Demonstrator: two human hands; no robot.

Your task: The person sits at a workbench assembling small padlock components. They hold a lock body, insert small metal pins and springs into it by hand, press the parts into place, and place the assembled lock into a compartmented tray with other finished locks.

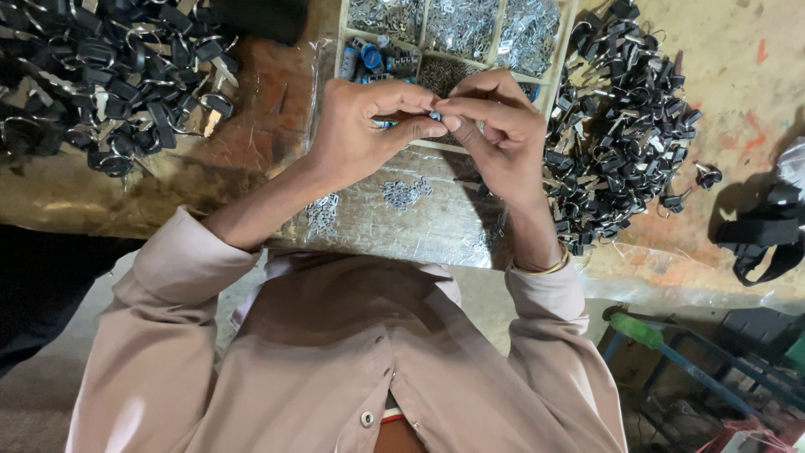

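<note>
Metal glinted almost everywhere on the worn brown surface [738,92]. Both hands met just above the near rim of a compartmented tray [563,33] that sat at the far edge. The left hand [360,130] had its grip pressed together, thumb and forefinger pinching a small blue-tipped part [384,124] that poked out toward the wrist side. The right hand [495,126] curled in against it, fingertips touching the left hand's fingertips around a tiny metal piece [435,115]; that grip was closed too, though what exactly it pinched was too small to tell. A thin gold bangle [545,268] circled the right wrist, and loose pale pink sleeves [168,277] covered both forearms.

Inside the tray, the far compartments held heaps of small silvery parts [461,25], one nearer compartment held blue and grey cylinders [369,59], and another held fine dark bits [440,74]. Below the hands a clear plastic sheet [402,226] lay over the surface with small clusters of silver pieces [404,193] scattered on it. A large pile of black-headed keys on rings [620,126] lay just right of the tray, and a second such pile [109,75] filled the far left corner. A black strap [759,243] rested near the right edge.
</note>
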